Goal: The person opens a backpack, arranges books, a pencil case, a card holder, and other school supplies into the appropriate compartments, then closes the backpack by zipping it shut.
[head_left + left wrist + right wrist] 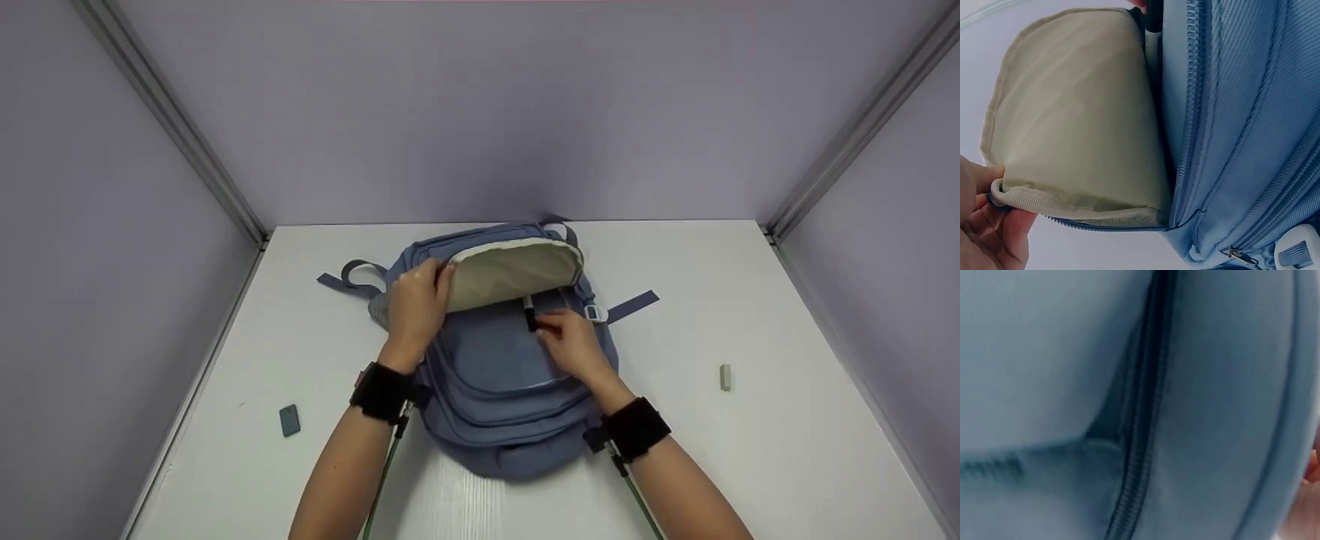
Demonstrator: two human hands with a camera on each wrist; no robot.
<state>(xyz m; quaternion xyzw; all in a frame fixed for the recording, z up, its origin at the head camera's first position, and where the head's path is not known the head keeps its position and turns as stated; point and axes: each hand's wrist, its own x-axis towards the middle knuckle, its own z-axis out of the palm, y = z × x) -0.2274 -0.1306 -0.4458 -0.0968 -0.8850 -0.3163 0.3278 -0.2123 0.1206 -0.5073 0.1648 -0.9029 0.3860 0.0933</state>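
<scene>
A blue backpack (517,457) lies on the white table, its front pocket flap (517,274) folded up to show the cream lining. At the flap's left side, my left hand (416,307) grips its edge; the left wrist view shows fingers and thumb pinching the zippered rim. My right hand (574,341) pinches a black-and-white marker (531,315) by its black end. The marker's other end points in under the flap, at the pocket opening. The right wrist view shows mostly blue fabric and a zipper (1143,416), with part of a hand at its right edge.
A small dark blue-grey flat block (289,420) lies on the table to the left. A small pale green block (725,377) lies to the right. Loose straps (634,307) stick out at both sides of the backpack. Grey walls enclose the table's back and sides.
</scene>
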